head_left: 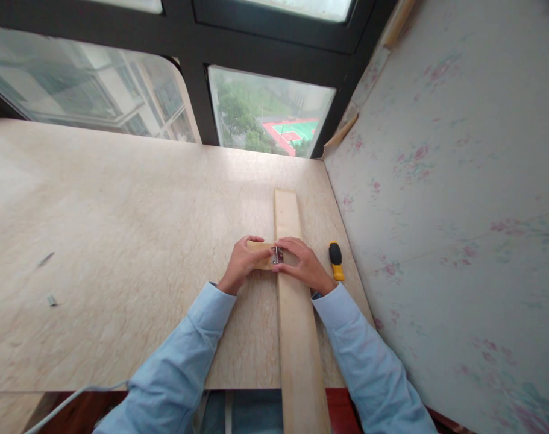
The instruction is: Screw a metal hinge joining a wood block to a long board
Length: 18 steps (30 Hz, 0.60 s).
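A long pale wooden board [296, 337] runs from the front edge of the stone-like sill towards the window. Against its left side, a short wooden block [260, 246] lies crosswise. A small metal hinge [277, 255] spans the joint between the two pieces. My left hand [243, 263] is closed around the block, its thumb reaching to the hinge's left leaf. With thumb and fingers bent around the hinge, my right hand [305, 263] grips it at its upper and lower ends over the board. A black and yellow screwdriver [335, 261] lies right of my right hand.
Two small metallic items, a thin pointed one [46, 259] and a short stubby one [52, 300], rest on the sill [134, 241] at left. A papered wall [446, 199] bounds the right side. Dark window frames [265, 36] stand behind. A pale cable [75, 395] crosses the front left edge.
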Tool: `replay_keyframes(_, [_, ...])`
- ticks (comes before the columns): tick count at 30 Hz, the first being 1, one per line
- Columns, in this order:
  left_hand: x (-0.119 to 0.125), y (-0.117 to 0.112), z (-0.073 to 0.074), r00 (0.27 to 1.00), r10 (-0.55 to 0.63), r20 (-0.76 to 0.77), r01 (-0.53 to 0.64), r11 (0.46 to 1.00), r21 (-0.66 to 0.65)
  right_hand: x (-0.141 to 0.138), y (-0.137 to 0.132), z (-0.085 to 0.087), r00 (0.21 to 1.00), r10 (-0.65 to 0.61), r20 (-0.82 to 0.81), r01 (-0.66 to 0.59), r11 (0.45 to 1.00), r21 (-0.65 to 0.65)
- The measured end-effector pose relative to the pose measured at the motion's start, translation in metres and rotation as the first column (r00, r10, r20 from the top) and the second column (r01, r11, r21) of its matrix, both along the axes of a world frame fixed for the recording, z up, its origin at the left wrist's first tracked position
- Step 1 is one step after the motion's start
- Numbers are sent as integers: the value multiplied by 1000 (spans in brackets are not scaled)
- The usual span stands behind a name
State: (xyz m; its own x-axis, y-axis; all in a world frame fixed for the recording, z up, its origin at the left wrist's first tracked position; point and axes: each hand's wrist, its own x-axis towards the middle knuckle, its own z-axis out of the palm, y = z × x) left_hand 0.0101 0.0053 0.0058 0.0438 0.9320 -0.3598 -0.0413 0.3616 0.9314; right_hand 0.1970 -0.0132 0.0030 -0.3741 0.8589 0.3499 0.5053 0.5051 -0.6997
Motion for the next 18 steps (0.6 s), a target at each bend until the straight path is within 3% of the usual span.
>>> replay_keyframes(18, [1, 1, -2, 1000, 14, 23, -14, 1000, 17, 1, -1, 3, 1000, 11, -16, -12, 999, -34])
